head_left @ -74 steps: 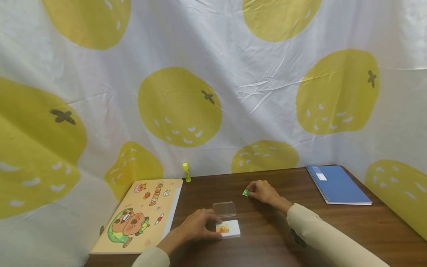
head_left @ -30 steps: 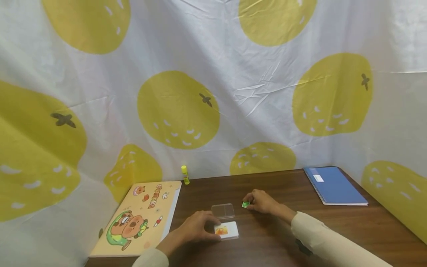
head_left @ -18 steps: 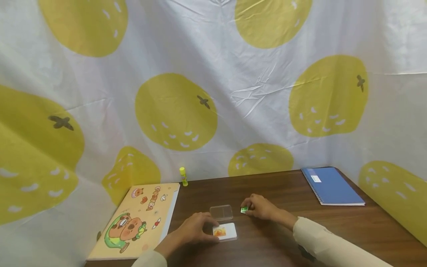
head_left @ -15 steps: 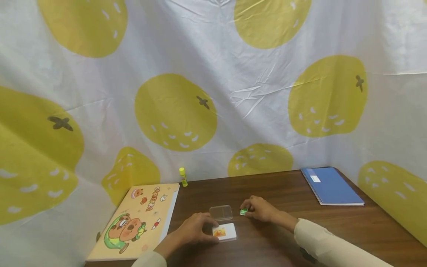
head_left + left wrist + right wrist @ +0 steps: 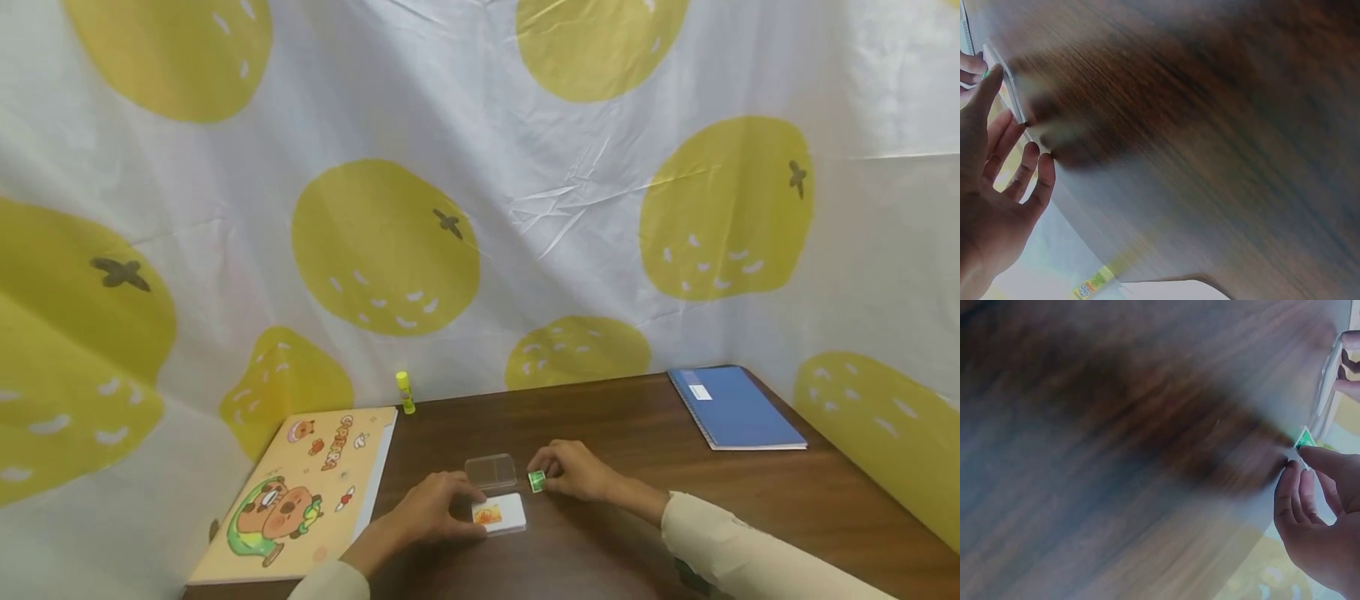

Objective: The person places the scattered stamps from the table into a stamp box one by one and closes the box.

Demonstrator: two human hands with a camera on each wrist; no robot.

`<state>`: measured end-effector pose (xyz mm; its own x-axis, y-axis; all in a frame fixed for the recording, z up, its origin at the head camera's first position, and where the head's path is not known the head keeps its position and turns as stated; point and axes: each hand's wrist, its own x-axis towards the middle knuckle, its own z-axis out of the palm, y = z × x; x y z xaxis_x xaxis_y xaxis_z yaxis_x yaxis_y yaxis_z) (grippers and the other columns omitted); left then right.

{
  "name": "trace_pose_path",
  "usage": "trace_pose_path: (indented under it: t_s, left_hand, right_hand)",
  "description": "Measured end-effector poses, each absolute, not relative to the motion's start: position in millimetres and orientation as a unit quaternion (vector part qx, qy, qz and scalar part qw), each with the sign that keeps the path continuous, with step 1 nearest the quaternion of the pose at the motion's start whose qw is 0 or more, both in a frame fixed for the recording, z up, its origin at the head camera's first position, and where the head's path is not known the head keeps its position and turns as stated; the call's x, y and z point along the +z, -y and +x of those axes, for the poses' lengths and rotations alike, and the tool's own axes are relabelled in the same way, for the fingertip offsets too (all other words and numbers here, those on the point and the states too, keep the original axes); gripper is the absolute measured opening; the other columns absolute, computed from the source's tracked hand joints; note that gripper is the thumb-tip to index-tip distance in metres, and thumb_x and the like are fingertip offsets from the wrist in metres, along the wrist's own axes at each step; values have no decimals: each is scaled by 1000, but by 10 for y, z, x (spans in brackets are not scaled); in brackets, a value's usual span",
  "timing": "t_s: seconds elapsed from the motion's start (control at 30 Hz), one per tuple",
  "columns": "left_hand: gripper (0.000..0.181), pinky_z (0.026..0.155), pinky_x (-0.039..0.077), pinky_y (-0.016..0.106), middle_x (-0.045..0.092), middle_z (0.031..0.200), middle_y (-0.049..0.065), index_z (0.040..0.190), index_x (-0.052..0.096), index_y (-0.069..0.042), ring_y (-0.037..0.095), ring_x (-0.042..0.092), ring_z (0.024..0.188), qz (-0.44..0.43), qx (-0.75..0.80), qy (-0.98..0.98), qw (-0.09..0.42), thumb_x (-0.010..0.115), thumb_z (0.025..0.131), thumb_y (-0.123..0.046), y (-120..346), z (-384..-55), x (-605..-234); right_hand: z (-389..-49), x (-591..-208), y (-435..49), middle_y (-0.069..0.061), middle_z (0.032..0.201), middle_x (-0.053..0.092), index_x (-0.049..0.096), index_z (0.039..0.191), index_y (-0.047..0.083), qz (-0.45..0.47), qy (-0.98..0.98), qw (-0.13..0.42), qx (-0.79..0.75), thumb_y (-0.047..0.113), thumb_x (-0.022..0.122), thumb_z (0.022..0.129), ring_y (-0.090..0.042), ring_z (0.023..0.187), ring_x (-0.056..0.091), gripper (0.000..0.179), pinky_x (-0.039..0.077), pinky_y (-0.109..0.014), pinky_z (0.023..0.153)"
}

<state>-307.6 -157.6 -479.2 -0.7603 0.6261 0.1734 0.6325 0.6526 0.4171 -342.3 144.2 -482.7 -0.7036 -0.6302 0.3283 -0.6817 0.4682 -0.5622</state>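
My left hand (image 5: 441, 510) holds the left end of a clear plastic case (image 5: 512, 528) between thumb and fingers on the dark wooden table. White cards (image 5: 512, 511) fill the case, and a small orange stamp-like picture (image 5: 487, 514) lies on the top one at its left. Just beyond it, a clear lid (image 5: 491, 472) lies flat. My right hand (image 5: 576, 472) pinches a small green stamp-like piece (image 5: 536, 481) with a white border, right of the lid. In the right wrist view the green piece (image 5: 1304, 439) points up between thumb and fingertips.
A cartoon capybara folder (image 5: 300, 492) lies at the left. Behind it a yellow glue stick (image 5: 405, 392) stands upright near the table's back edge. A blue spiral notebook (image 5: 738, 408) lies at the back right. A lemon-print curtain (image 5: 570, 275) closes off the back and sides.
The right hand has brought the green piece toward me and a little left, from beyond the lid to beside it. My left hand keeps its hold on the case.
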Motion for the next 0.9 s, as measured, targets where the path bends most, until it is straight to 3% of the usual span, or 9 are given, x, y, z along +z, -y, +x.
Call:
trace_pose_path:
  t_s: [0.3, 0.53, 0.9]
  left_hand:
    - [42, 96, 53, 39, 72, 110, -6, 113, 80, -16, 10, 63, 104, -338, -235, 911, 0, 90, 80, -41, 1571, -3097, -4770]
    - [42, 98, 52, 42, 72, 112, -6, 114, 79, -17, 14, 64, 107, -337, -234, 912, -2, 89, 80, -41, 1567, -3097, -4754]
    - [42, 99, 52, 41, 71, 113, -6, 114, 79, -18, 12, 63, 108, -331, -230, 915, -9, 89, 81, -43, 1566, -3094, -4798]
  right_hand:
    - [-3348, -4772, -1363, -8, 92, 74, 77, 98, 3, 377, 848, 20, 373, -12, 75, 84, -21, 82, 71, 21, 59, -26, 74]
    - [-3332, -4742, -1355, -6, 92, 75, 78, 101, 4, 362, 855, 0, 371, -6, 75, 87, -18, 84, 72, 17, 57, -21, 75]
    - [-3256, -4687, -1300, -6, 92, 76, 78, 103, 5, 330, 854, -28, 401, -1, 76, 89, -21, 85, 75, 15, 59, -25, 68]
